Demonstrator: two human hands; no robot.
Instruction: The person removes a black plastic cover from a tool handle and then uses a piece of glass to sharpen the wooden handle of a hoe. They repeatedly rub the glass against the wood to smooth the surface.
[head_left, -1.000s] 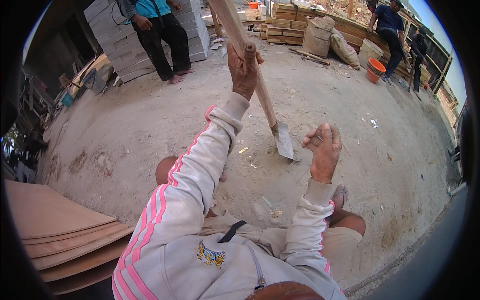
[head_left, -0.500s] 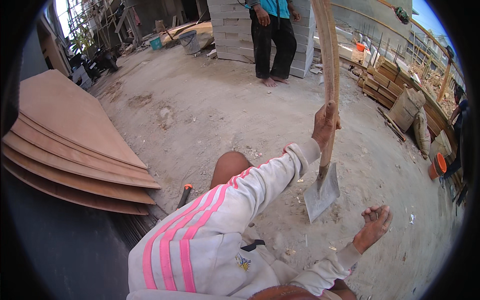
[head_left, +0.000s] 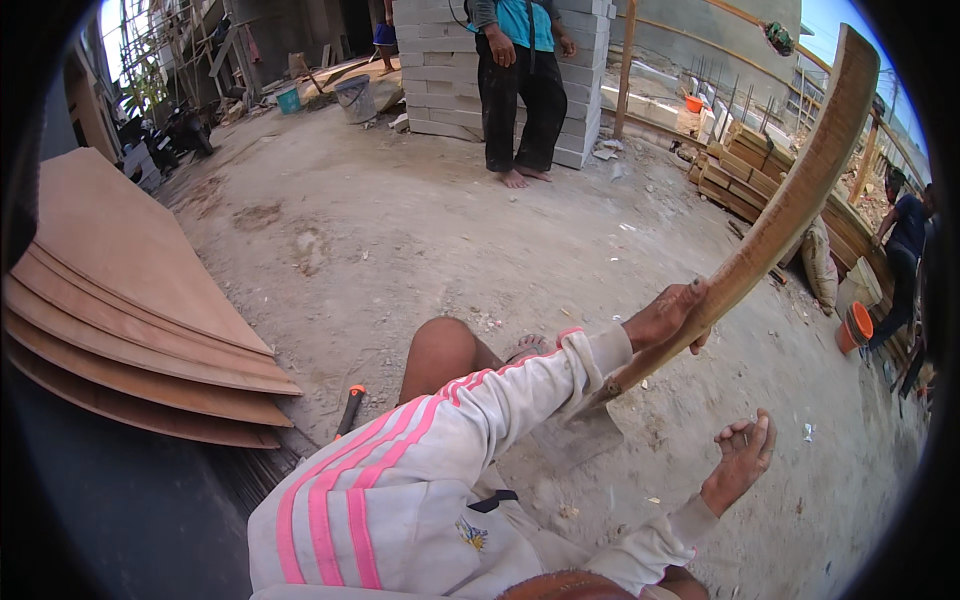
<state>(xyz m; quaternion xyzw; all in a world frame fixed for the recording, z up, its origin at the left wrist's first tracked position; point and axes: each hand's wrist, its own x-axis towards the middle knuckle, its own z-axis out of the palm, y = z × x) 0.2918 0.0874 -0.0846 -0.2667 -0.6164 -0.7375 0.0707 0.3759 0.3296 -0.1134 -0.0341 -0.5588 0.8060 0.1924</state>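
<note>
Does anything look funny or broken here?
The wooden handle in the left hand looks bowed, though the wide lens may be bending it. A small white scrap lies on the ground to the right of the right hand, like dropped litter.

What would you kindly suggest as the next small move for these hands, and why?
Perhaps bring the right hand to the wooden handle: that hand appears empty and near, while only the left hand grips the handle, which leans well off upright.

Left of the tool shaft (head_left: 785,222) lies a plywood stack (head_left: 140,275); beyond the shaft, leftward, a person (head_left: 520,100) stands before a block stack (head_left: 432,75); buckets (head_left: 855,328) stand to the shaft's right.
</note>
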